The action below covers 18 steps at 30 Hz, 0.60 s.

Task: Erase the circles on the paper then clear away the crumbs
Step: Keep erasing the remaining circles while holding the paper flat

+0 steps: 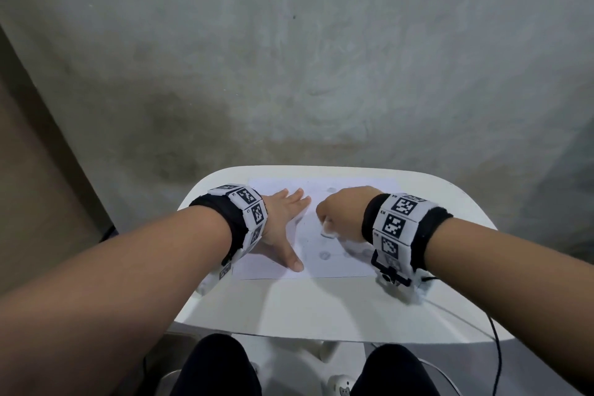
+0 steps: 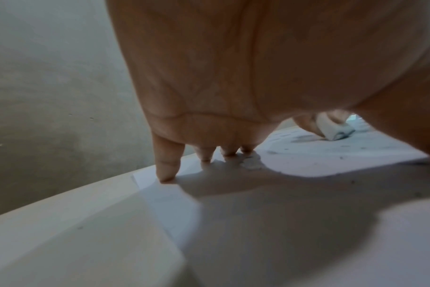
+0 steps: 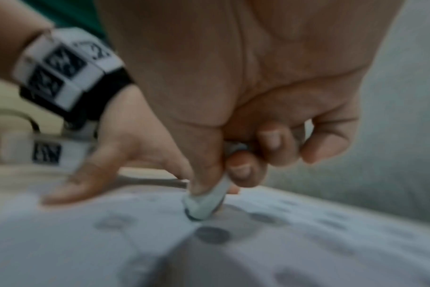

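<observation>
A white sheet of paper [image 1: 308, 267] lies on a small white table [image 1: 321, 305]. Faint grey pencil circles [image 1: 324, 255] mark it, seen close as dark blobs [image 3: 211, 234] in the right wrist view. My left hand [image 1: 286, 225] lies flat on the paper's left part, fingers spread and straight [image 2: 167, 165]. My right hand [image 1: 340, 212] pinches a white eraser [image 3: 206, 202] between thumb and forefinger, its dirty tip pressed on the paper beside a circle. The eraser [image 2: 336, 130] also shows far off in the left wrist view. Dark crumbs [image 2: 351, 181] speckle the sheet.
The table stands against a grey concrete wall [image 1: 289, 58]. A black cable [image 1: 495, 337] trails off the table's right front corner. My knees [image 1: 218, 366] sit under the near edge. Both wrists wear black bands with white marker tiles [image 1: 250, 212].
</observation>
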Tool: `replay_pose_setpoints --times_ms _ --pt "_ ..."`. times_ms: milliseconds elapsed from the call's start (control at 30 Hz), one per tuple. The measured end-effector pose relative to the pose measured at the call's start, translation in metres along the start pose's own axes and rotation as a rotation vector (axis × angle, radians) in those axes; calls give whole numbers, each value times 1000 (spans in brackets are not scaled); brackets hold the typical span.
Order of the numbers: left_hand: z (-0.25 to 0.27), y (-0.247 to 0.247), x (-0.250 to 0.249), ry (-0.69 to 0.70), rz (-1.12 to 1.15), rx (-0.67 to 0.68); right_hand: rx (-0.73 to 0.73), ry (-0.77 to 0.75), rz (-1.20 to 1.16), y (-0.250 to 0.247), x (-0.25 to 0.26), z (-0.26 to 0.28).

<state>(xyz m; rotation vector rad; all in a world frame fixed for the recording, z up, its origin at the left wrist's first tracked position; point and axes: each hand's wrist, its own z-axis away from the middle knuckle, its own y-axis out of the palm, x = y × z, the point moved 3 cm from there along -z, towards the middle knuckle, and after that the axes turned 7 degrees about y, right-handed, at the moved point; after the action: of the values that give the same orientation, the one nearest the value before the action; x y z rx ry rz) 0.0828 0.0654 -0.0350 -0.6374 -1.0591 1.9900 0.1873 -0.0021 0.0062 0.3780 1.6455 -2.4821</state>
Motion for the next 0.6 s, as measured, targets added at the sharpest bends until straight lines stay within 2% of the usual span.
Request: replay_pose_setpoints --times_ms 133,200,267,400,500,600 --pt "-1 0 0 7 16 -8 15 -60 53 6 16 3" --pt "-1 -1 0 10 14 -9 10 -29 -42 3 8 1" --pt "-2 -1 0 1 20 -9 -18 4 -6 0 3 1" --pt "-6 1 0 -8 -2 -28 -17 -78 68 7 22 3" --pt "-6 0 0 -8 10 -21 -37 -11 17 -2 12 4" --pt "-4 1 -3 -16 -18 -14 5 -101 90 3 25 11"
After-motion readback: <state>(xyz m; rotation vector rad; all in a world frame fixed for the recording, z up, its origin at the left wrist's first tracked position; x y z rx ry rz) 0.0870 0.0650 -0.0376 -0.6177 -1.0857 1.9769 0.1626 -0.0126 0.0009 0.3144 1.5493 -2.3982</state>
